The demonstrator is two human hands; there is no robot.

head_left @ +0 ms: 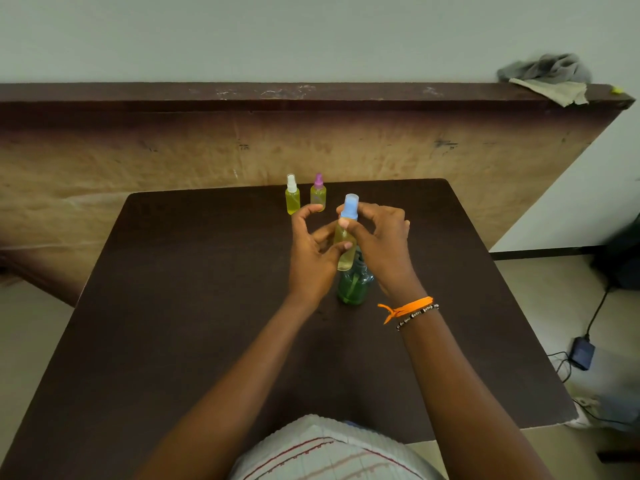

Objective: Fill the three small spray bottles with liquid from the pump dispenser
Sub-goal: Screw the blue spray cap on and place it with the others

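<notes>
A dark, matte counter [207, 306] carries a green translucent dispenser [353, 289]. Above it, the left hand [311, 251] grips a clear cylindrical bottle [344, 244] of yellow liquid; the right hand [381, 237] pinches its blue cap [349, 206]. Two filled bottles [292, 199] stand behind.

1. Setting: a plain indoor room, of a home or simple workroom type; the exact kind cannot be determined.
2. Centre of frame: a dark brown table [194, 306] with a bare, worn top.
3. Upper half of frame: a scuffed wooden panel [173, 157] with a dark ledge, set against a pale painted wall [277, 32].
4. Upper right: crumpled cloths [550, 77] lying on the ledge.
5. Lower right: a power adapter [583, 353] and cables on a light tiled floor [540, 299].
</notes>
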